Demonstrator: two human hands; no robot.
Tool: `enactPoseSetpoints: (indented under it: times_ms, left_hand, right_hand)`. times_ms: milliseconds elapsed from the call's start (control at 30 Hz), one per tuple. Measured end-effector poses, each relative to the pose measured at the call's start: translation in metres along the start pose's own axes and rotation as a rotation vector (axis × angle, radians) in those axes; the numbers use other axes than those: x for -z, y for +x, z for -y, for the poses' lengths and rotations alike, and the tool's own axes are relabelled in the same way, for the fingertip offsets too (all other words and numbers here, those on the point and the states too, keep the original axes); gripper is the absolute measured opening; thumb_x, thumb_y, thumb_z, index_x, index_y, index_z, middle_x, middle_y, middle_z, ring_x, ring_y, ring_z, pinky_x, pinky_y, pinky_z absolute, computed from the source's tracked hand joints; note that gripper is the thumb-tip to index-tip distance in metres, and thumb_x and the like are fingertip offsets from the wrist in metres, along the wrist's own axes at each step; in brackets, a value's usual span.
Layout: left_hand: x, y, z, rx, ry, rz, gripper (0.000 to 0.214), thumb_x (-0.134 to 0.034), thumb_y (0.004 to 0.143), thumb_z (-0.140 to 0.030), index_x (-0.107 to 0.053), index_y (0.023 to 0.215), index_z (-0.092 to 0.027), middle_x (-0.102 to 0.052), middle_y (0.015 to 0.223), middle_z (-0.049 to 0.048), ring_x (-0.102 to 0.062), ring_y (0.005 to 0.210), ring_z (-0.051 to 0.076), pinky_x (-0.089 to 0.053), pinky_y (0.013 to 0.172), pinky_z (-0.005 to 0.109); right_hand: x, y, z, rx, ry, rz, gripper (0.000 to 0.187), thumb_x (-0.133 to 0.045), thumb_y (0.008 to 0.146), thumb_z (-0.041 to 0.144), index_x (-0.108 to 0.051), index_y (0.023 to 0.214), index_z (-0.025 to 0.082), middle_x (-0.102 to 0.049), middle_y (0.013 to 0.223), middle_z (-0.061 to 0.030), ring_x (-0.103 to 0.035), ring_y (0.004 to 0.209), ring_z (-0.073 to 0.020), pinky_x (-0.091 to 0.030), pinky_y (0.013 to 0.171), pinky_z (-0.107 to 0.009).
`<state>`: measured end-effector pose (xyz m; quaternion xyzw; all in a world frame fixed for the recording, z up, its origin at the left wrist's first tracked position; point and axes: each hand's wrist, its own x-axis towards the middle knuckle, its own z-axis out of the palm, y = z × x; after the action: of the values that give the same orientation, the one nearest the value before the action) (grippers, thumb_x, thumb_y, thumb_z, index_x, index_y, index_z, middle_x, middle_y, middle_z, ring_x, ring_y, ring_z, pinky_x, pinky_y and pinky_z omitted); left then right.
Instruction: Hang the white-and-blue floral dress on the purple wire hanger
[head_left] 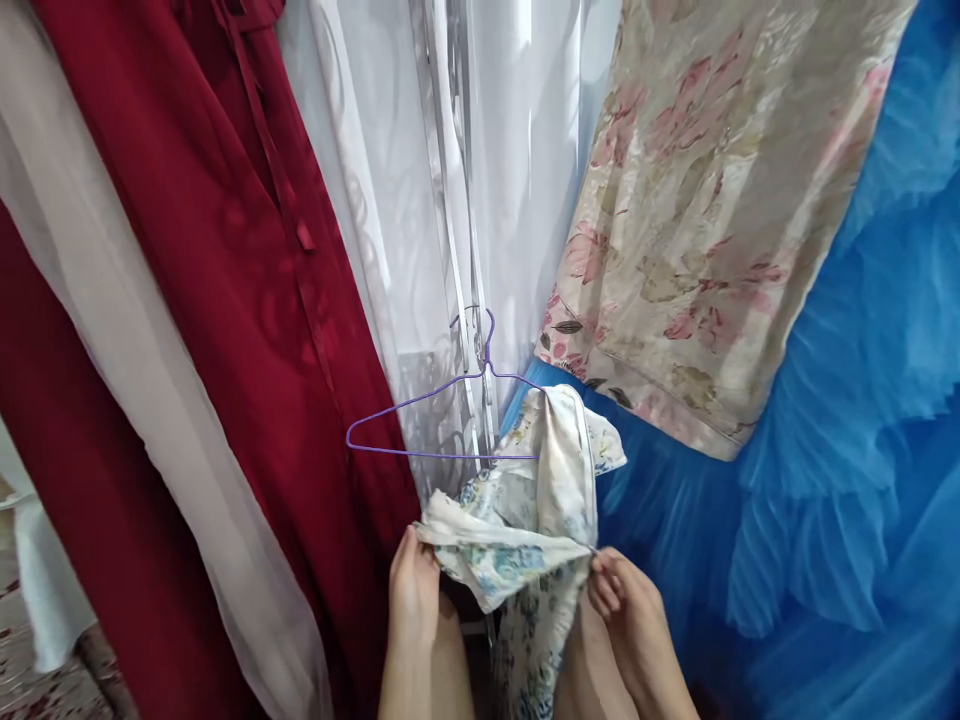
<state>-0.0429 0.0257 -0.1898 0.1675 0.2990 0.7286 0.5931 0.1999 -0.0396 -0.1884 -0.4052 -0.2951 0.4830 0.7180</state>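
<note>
A white garment with a blue floral print [517,560] hangs by one shoulder from the right end of a purple wire hanger [442,390]. The hanger's left arm is bare. My left hand [415,575] pinches the garment's loose edge at its left side. At the other end of that edge, my right hand [626,590] pinches the cloth between thumb and fingers. The fabric stretches taut between both hands, below the hanger. The lower part of the garment drops down between my forearms and out of view.
Dark red dresses [247,350] and a pale sheer cloth [127,300] hang on the left. White fabric [525,200] with long ribbons [457,200] hangs behind the hanger. To the right are a beige floral garment [697,220] and a ruffled blue dress [855,450].
</note>
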Motion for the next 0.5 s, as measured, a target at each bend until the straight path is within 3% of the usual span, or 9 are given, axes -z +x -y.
enactPoseSetpoints:
  times_ms: [133, 200, 300, 400, 500]
  left_hand:
    - [-0.02, -0.037, 0.016, -0.002, 0.139, 0.211, 0.031, -0.08, 0.078, -0.038, -0.073, 0.099, -0.016, -0.072, 0.103, 0.01, -0.066, 0.101, 0.022, -0.05, 0.093, 0.033]
    - [-0.033, -0.055, 0.015, 0.0, 0.237, 0.317, 0.033, -0.073, 0.085, -0.043, -0.072, 0.104, -0.016, -0.07, 0.109, 0.0104, -0.064, 0.105, 0.023, -0.048, 0.096, 0.033]
    - [-0.048, -0.076, 0.01, -0.013, 0.39, 0.429, 0.03, -0.063, 0.092, -0.046, -0.068, 0.097, -0.016, -0.067, 0.11, 0.0098, -0.06, 0.106, 0.023, -0.045, 0.096, 0.033]
    - [-0.057, -0.094, 0.005, -0.066, 0.577, 0.552, 0.034, -0.056, 0.095, -0.047, -0.063, 0.084, -0.016, -0.063, 0.104, 0.0095, -0.058, 0.1, 0.022, -0.044, 0.094, 0.033]
    - [-0.067, -0.108, 0.002, -0.107, 0.708, 0.731, 0.037, -0.052, 0.098, -0.045, -0.058, 0.076, -0.016, -0.056, 0.101, 0.0082, -0.056, 0.093, 0.02, -0.044, 0.089, 0.03]
  right_hand:
    - [0.037, -0.005, -0.034, -0.114, 0.18, -0.326, 0.023, -0.072, 0.067, 0.038, -0.059, 0.059, 0.02, -0.029, 0.047, 0.0095, -0.026, 0.037, -0.0077, -0.026, 0.035, -0.022]
    - [0.04, -0.009, -0.043, -0.111, 0.201, -0.391, 0.02, -0.072, 0.066, 0.036, -0.06, 0.062, 0.021, -0.035, 0.048, 0.0082, -0.032, 0.038, -0.0087, -0.029, 0.035, -0.022]
    - [0.028, -0.017, -0.044, -0.028, 0.13, -0.435, 0.014, -0.071, 0.072, 0.034, -0.064, 0.075, 0.022, -0.053, 0.058, 0.0025, -0.05, 0.048, -0.0147, -0.042, 0.042, -0.026]
    - [0.006, -0.026, -0.031, 0.075, -0.077, -0.352, 0.014, -0.069, 0.079, 0.037, -0.068, 0.084, 0.024, -0.067, 0.078, -0.0028, -0.064, 0.07, -0.0213, -0.054, 0.06, -0.032]
    - [-0.018, -0.036, -0.01, 0.105, -0.34, 0.014, 0.015, -0.068, 0.085, 0.041, -0.07, 0.081, 0.026, -0.071, 0.086, -0.0044, -0.066, 0.088, -0.028, -0.057, 0.075, -0.037]
